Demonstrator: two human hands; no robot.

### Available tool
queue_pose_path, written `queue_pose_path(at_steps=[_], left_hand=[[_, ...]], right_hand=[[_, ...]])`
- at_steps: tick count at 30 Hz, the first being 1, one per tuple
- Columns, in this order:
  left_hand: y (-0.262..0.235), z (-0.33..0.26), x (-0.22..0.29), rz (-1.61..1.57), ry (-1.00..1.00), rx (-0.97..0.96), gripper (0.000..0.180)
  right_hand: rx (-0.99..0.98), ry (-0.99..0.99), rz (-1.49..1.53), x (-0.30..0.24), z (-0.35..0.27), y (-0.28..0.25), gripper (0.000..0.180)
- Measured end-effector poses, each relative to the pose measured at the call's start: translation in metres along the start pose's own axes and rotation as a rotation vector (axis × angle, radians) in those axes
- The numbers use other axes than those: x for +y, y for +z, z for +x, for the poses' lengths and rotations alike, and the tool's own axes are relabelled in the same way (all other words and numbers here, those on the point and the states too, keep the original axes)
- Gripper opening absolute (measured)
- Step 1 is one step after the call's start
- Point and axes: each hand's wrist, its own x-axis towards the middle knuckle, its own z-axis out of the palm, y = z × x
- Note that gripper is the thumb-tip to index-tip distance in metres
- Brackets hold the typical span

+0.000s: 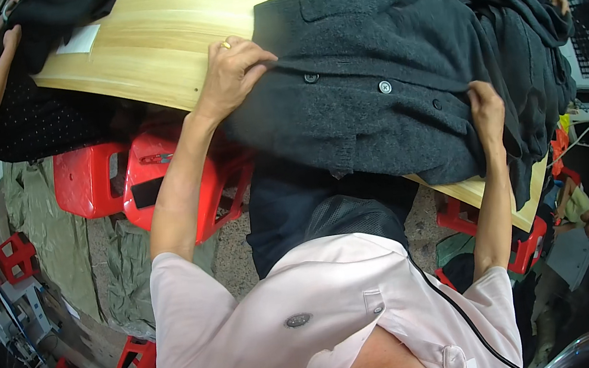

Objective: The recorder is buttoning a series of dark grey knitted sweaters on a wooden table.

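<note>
On the table (172, 13), charcoal knit cardigan (383, 115)

We have a dark grey knit cardigan (394, 34) spread out, rumpled, on the table (166, 21), part of its near side reaching past the edge. We hold its front edge (368, 66) pinched at two places, slanting down toward the right. Three round buttons (385, 87) show just below that line, the middle one palest. A pocket-shaped panel (337, 2) lies on the far side.
</note>
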Motion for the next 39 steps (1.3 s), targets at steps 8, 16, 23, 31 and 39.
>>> queue_pose_path(at_steps=[8, 16, 23, 31, 39], left_hand=[[-0.006, -0.001, -0.011, -0.348, -0.187, -0.055, 0.024], [0.003, -0.005, -0.018, -0.561, -0.293, 0.036, 0.019], [-0.011, -0.031, 0.002, -0.362, -0.143, -0.005, 0.012], [-0.004, -0.053, 0.028, -0.240, -0.107, -0.004, 0.013], [-0.020, -0.056, 0.052, -0.360, -0.112, -0.015, 0.011]], right_hand=[[0.128, -0.254, 0.260, -0.214, 0.047, -0.028, 0.020], [0.015, -0.553, 0.434, -0.368, 0.048, 0.102, 0.018], [-0.145, -0.502, 0.434, -0.352, 0.029, 0.074, 0.023], [0.173, -0.662, 0.558, -0.330, 0.010, 0.091, 0.018], [0.231, -0.724, 0.557, -0.325, 0.007, 0.089, 0.018]])
